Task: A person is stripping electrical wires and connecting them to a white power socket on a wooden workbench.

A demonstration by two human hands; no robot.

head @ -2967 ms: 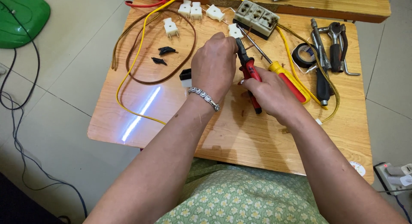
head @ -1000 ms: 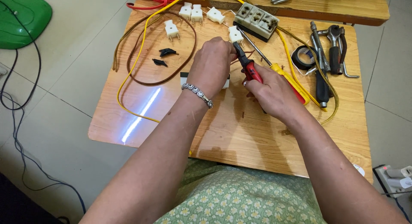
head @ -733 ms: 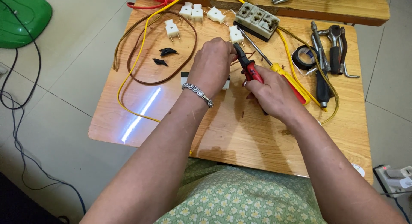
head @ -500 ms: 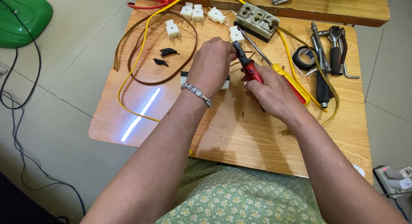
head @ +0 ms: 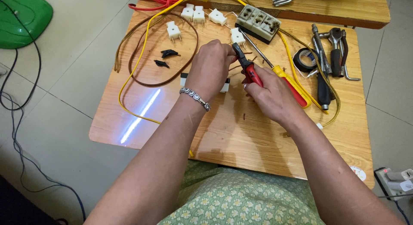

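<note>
1. Against the earlier frames little has changed: both hands hold the same pose over the middle of the wooden table [head: 241, 139]. The red-handled pliers [head: 248, 69] keep their tilt, nose pointing far and left.
2. The left hand [head: 211, 68] is curled shut, fingers pressed together around something small. What it pinches is hidden under the knuckles; thin brown wire ends [head: 246, 60] poke out beside the pliers' nose.
3. The right hand [head: 271, 98] is closed around the pliers' handles. Whether the jaws are biting on the wire cannot be made out.
4. A small white and black part [head: 184, 78] lies just under the left wrist, mostly covered.
5. Open room: the near half of the table is bare wood, with a bright streak of glare [head: 140, 115] at the near left. The left edge drops to the tiled floor.
6. The far half is crowded: a looped brown cable [head: 142, 80], a yellow wire [head: 142, 48], white plugs [head: 193, 14], and a grey socket strip [head: 258, 21].
7. To the right, just beside the right hand, lies a yellow-handled screwdriver [head: 292, 85]. Beyond it are a roll of black tape [head: 305, 60] and a cluster of metal tools [head: 331, 52].
8. A second table [head: 344, 9] at the far side is cut off by the frame.
</note>
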